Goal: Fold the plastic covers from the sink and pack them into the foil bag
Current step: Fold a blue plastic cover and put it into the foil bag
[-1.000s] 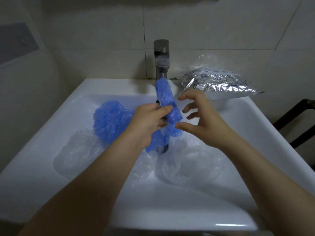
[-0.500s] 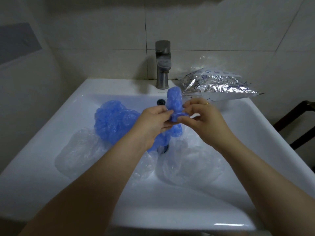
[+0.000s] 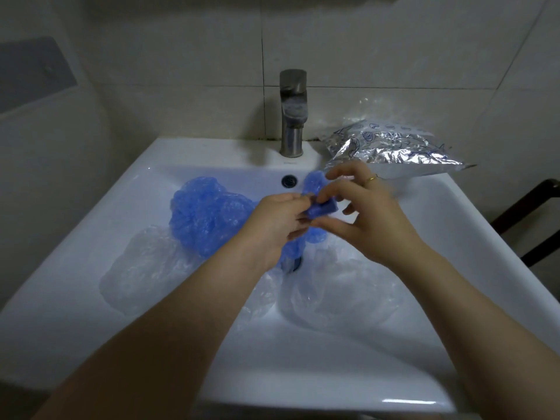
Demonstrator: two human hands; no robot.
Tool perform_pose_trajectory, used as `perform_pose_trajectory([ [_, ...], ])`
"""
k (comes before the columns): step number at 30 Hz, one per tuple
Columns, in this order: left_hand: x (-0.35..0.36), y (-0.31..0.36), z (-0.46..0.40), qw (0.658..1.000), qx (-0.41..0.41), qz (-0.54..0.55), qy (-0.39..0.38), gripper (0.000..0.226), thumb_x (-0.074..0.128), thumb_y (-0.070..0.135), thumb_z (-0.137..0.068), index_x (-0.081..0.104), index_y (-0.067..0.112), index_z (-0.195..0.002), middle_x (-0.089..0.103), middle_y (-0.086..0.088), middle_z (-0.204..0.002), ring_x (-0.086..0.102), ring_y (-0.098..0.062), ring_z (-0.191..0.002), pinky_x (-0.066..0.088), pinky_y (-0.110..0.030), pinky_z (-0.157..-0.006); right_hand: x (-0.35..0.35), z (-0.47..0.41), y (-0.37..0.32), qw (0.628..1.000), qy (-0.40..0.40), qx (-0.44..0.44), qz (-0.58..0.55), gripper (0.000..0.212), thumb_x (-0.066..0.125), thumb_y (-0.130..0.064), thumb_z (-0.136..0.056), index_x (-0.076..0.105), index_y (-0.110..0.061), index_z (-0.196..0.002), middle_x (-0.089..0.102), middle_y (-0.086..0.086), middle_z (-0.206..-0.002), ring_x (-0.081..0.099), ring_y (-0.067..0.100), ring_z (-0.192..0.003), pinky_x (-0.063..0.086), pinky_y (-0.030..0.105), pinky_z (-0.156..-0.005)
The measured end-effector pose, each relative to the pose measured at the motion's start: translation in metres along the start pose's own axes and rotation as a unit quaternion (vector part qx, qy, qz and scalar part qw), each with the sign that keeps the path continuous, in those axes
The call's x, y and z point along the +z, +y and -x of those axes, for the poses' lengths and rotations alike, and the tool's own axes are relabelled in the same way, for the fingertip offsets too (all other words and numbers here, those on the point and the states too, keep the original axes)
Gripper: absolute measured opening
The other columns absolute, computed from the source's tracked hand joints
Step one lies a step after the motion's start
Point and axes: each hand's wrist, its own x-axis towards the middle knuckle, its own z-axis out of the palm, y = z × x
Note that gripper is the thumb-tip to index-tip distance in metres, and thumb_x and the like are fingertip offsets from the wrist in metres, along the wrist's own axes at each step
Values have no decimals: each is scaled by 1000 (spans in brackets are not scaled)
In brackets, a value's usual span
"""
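Both hands meet above the sink: left hand and right hand pinch a folded blue cover. Another blue cover and clear covers lie in the sink; the foil bag rests on its back right rim.

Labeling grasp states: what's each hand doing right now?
Left hand: closed, pinching the blue plastic cover.
Right hand: thumb and forefinger pinching the same cover, other fingers spread.

Both hands, left and right, pinch a folded blue cover over the sink. Another blue cover and clear covers lie in the basin; foil bag beside tap.
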Motion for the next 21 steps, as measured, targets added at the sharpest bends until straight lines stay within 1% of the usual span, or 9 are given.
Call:
perform_pose_trajectory([
  [1, 0, 0, 0, 1000, -4, 9, -1, 20, 46, 14, -96, 63, 7, -105, 68, -7, -90, 66, -14, -78, 49, -21, -83, 0, 0, 1, 1000, -22, -9, 17, 31, 72, -35, -75, 64, -18, -100, 46, 1, -123, 56, 18, -89, 52, 43, -69],
  [3, 1, 1, 1, 1000, -19, 17, -3, 18, 44, 16, -97, 62, 12, -97, 68, -2, -86, 65, -11, -79, 46, -27, -92, 2, 1, 3, 998, -19, -22, 55, 28, 71, -23, -77, 64, -16, -103, 47, 5, -127, 58, 24, -91, 52, 48, -68],
  [5, 2, 2, 1, 999, -36, 24, -9, 19, 44, 20, -97, 62, 17, -91, 70, 4, -79, 65, -8, -78, 40, -30, -97, 2, 0, 4, 998, 1, -28, 57, 22, 70, -11, -78, 66, -13, -100, 48, 6, -123, 58, 23, -88, 53, 45, -67],
  [8, 2, 3, 0, 997, -52, 51, -21, 21, 49, 31, -95, 65, 19, -87, 72, 6, -73, 67, -4, -67, 43, -30, -91, -1, -3, 4, 1000, 3, -4, -18, 15, 69, -12, -80, 69, -13, -95, 44, -1, -116, 56, 10, -88, 51, 22, -72],
  [12, -1, -1, -3, 998, -50, 47, -4, 14, 54, 27, -93, 63, 16, -93, 70, 0, -86, 67, -8, -69, 48, -27, -82, 0, -3, 4, 997, -42, 41, -54, 9, 70, -14, -81, 71, -13, -90, 44, -3, -117, 55, 4, -91, 48, 15, -75],
  [14, -3, -3, -5, 999, -32, 21, -14, 10, 54, 22, -93, 62, 17, -96, 71, 2, -86, 69, -7, -71, 48, -26, -81, 0, -4, 1, 990, -38, 88, -108, 5, 70, -15, -81, 69, -20, -82, 48, -5, -111, 55, -2, -91, 48, 14, -74],
  [16, -4, -3, -4, 999, -18, 4, -33, 14, 56, 18, -92, 62, 17, -105, 71, 3, -88, 69, -6, -73, 48, -21, -79, 0, -4, 0, 973, -22, 151, -175, 11, 70, -14, -80, 67, -23, -74, 54, -5, -103, 55, -5, -83, 45, 11, -73],
  [19, -3, -2, -1, 997, 9, -47, -53, 24, 56, 13, -91, 61, 13, -114, 70, 0, -92, 69, -6, -76, 49, -16, -77, 0, -4, -2, 924, -25, 242, -295, 8, 68, -10, -81, 65, -15, -75, 62, 8, -85, 58, 11, -76, 46, 25, -74],
  [21, -1, -2, 0, 996, 22, -69, -49, 24, 50, 11, -94, 61, 12, -115, 70, -4, -95, 68, -10, -81, 49, -17, -78, 0, -4, -2, 904, -24, 284, -318, 9, 67, -11, -82, 62, -14, -75, 62, 7, -79, 58, 13, -72, 47, 29, -72],
])
